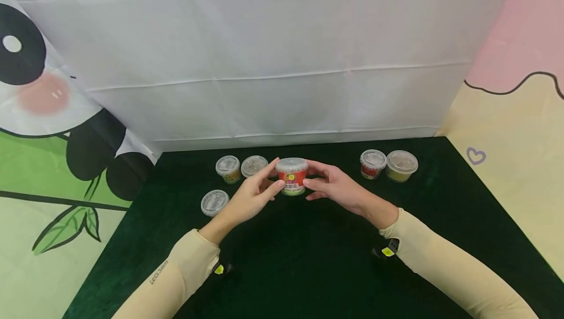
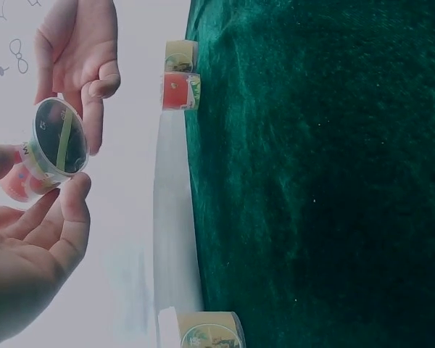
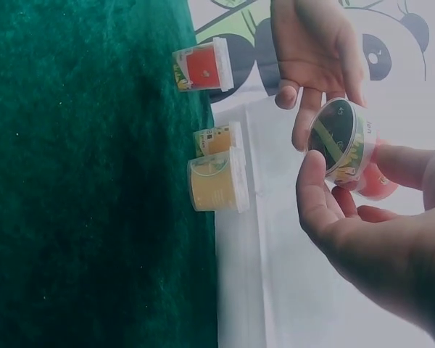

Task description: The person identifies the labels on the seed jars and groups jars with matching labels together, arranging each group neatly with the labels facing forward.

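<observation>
Tub (image 1: 293,177), between both hands (image 1: 252,195) (image 1: 333,187), apparently aloft

My left sleeve (image 1: 176,280) is pale cream, small dark lettering (image 1: 158,272) slanting along it; my right sleeve (image 1: 454,265) matches in colour. Below their cuffs I wear black wrist devices, left (image 1: 227,268) and right (image 1: 394,245), each bearing a bright yellow patch (image 1: 387,252).

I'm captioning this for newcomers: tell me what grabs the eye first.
Most likely the red-labelled tub, held up mid-picture by the left hand and right hand above the green cloth. Next, the big panda print at far left of the head view, then the other lidded tubs standing either side.
</observation>
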A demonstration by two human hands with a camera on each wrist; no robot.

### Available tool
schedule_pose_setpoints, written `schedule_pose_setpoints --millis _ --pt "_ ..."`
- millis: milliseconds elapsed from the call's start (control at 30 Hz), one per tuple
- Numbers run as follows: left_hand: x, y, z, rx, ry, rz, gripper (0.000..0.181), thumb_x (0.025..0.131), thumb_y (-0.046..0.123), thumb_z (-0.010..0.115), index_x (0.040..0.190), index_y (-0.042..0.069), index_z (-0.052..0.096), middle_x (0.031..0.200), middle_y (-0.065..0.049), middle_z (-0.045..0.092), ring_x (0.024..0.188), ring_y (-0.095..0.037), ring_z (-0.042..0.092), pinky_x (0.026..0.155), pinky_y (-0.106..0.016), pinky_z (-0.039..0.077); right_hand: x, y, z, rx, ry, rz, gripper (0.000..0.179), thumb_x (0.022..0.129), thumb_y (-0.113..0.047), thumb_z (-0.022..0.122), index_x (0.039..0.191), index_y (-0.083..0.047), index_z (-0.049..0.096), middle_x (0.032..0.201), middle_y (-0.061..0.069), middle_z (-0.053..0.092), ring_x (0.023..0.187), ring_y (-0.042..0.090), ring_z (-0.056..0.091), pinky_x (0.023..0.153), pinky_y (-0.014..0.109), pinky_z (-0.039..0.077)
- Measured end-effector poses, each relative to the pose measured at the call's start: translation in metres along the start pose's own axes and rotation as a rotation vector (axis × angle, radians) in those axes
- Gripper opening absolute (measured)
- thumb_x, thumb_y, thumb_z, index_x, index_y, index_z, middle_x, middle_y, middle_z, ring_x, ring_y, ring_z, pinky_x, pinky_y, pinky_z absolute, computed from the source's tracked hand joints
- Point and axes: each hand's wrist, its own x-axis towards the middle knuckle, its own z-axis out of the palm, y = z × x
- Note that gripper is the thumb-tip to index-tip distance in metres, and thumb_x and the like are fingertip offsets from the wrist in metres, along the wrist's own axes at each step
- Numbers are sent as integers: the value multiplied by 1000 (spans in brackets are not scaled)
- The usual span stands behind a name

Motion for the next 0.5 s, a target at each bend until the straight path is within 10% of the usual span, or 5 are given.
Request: schedule_pose_setpoints --millis 500 --pt "-4 1 -19 19 -30 36 61 107 17 55 161 13 28 142 -18 53 108 -27 65 81 -35 59 9 -4 16 144 16 25 58 105 -13 55 158 -8 30 144 18 40 126 32 50 100 43 52"
